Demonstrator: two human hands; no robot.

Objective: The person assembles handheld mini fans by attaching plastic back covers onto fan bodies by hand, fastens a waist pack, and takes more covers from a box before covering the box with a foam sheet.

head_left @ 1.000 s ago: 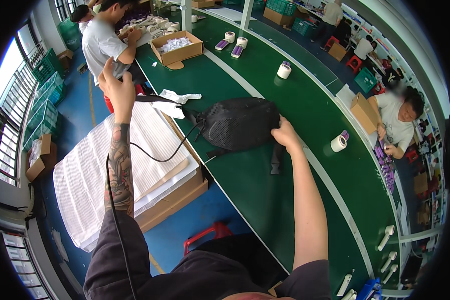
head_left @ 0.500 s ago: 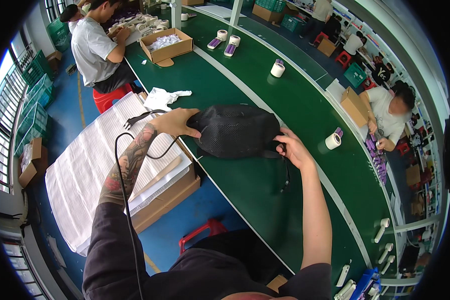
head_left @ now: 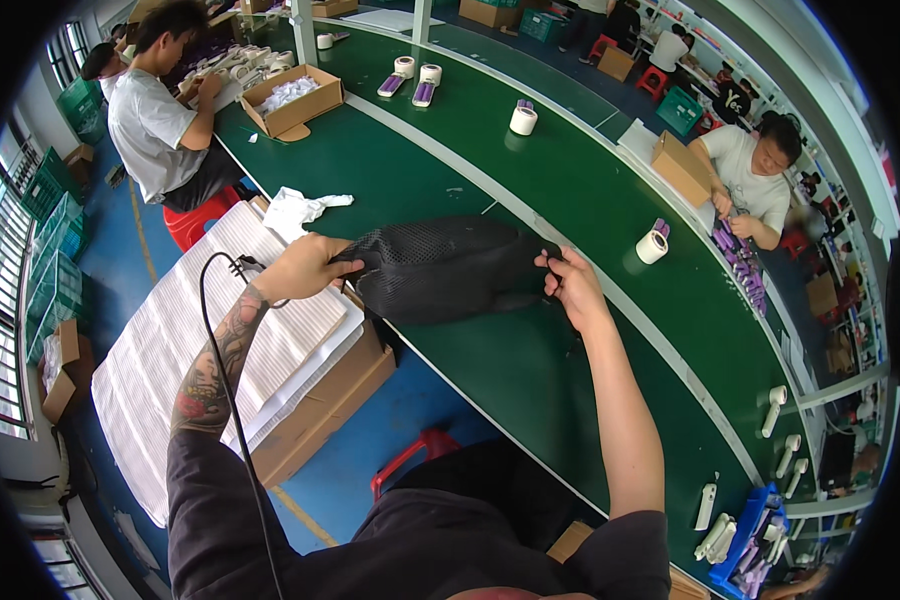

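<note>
A black mesh bag (head_left: 448, 268) is stretched sideways between my two hands, above the near edge of the green worktable (head_left: 550, 400). My left hand (head_left: 305, 266) pinches its left end between thumb and fingers. At the opposite end, my right hand (head_left: 573, 286) grips the bag's narrow corner, where a thin dark cord hangs down. What the bag contains, if anything, cannot be seen. A black cable (head_left: 217, 345) with a plug-like end loops by my left wrist and runs down along my left arm.
Left of the table, white ribbed sheets (head_left: 220, 310) lie stacked on a cardboard box (head_left: 330, 395), beside a crumpled white cloth (head_left: 305, 208). White-and-purple handheld devices (head_left: 523, 118) stand along the table. A blue bin (head_left: 755, 540) sits lower right. Co-workers sit far left and right.
My left hand has drawn left and the bag looks longer and flatter between my hands. My right hand has risen slightly. The cable's loop has shifted toward my left wrist.
</note>
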